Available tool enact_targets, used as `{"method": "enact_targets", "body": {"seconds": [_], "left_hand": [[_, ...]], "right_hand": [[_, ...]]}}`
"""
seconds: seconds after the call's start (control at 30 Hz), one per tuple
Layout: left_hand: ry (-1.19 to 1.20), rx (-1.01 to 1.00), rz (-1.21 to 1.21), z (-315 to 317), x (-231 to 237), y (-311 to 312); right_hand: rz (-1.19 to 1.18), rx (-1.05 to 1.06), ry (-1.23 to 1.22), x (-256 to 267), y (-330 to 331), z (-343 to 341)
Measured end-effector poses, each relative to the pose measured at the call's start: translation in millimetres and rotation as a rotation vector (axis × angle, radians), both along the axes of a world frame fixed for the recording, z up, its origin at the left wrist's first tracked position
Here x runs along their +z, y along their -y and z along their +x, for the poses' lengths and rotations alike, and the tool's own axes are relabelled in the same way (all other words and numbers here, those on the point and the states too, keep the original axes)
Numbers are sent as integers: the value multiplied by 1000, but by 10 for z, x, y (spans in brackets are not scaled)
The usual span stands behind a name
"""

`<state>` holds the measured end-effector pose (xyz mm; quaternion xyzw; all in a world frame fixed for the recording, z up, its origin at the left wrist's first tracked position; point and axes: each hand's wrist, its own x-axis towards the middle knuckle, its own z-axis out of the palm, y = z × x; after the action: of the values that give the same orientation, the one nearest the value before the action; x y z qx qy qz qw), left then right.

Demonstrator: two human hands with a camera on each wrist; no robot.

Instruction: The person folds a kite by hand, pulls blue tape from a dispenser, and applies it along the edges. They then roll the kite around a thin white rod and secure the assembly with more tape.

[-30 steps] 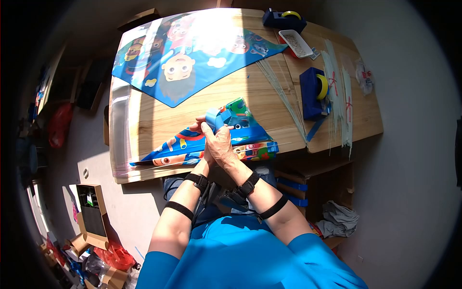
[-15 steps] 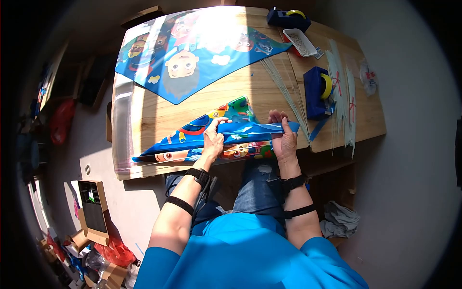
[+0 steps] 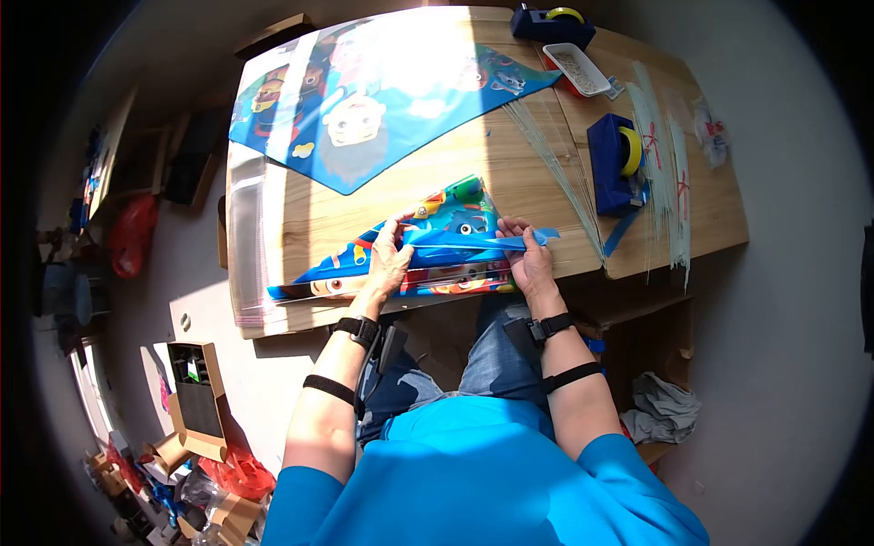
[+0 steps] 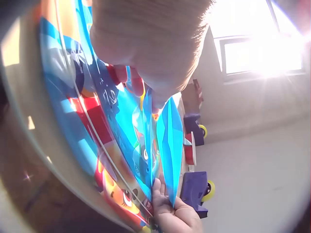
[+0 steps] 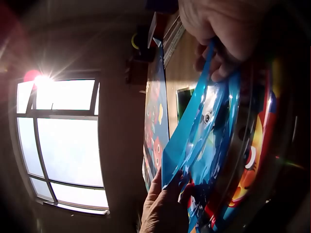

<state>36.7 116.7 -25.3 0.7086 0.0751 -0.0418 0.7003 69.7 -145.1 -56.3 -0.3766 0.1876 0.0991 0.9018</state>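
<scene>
A glossy cartoon-printed sheet [image 3: 446, 217] lies folded near the table's front edge, with a narrow blue strip [image 3: 464, 241] stretched along it. My left hand [image 3: 390, 259] grips the strip's left end, and my right hand [image 3: 530, 259] pinches it near its right tip, palm partly upward. In the left wrist view the blue strip [image 4: 170, 141] looks creased lengthwise, with the right hand [image 4: 177, 216] at its far end. From the right wrist, the strip [image 5: 187, 126] runs between the right hand [image 5: 226, 29] and the left hand [image 5: 165, 206].
A second blue printed sheet [image 3: 355, 136] lies flat at the back left. Thin pale rods [image 3: 560, 173] sit right of the work. Farther right are a blue tape dispenser [image 3: 614, 168], a white tray [image 3: 578, 68], another dispenser [image 3: 553, 25] and tied rod bundles [image 3: 678, 191].
From close together, my hands have spread apart along the sheet, the right one going rightward. The blue material now lies as a stretched strip between them, narrower than half a second ago.
</scene>
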Motion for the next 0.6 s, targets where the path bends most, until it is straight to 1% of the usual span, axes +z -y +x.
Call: {"method": "enact_targets", "body": {"seconds": [0.1,0.17,0.23,0.3,0.33,0.37,0.43,0.47,0.53,0.6], "left_hand": [[-14,-29,60,-36,-19,-87],[-58,-108,74,-47,-15,-161],[-62,-145,99,-30,87,-233],[-108,-315,257,-17,220,-306],[-78,-344,259,-13,277,-326],[-78,-344,259,-8,341,-331],[-209,-373,263,10,425,-338],[-208,-373,263,20,422,-344],[-228,-354,177,38,370,-366],[-201,-336,171,31,255,-385]], "right_hand": [[8,12,-31,-9,13,20],[-8,25,-24,3,6,32],[-38,21,-54,10,1,51],[-60,8,-67,20,-15,62],[-81,-3,-79,26,-25,61],[-81,-4,-79,34,-33,57],[-128,9,-58,36,-43,57],[-128,8,-57,36,-48,57],[-158,18,-45,22,-49,66],[-142,19,-47,7,-40,72]]}}
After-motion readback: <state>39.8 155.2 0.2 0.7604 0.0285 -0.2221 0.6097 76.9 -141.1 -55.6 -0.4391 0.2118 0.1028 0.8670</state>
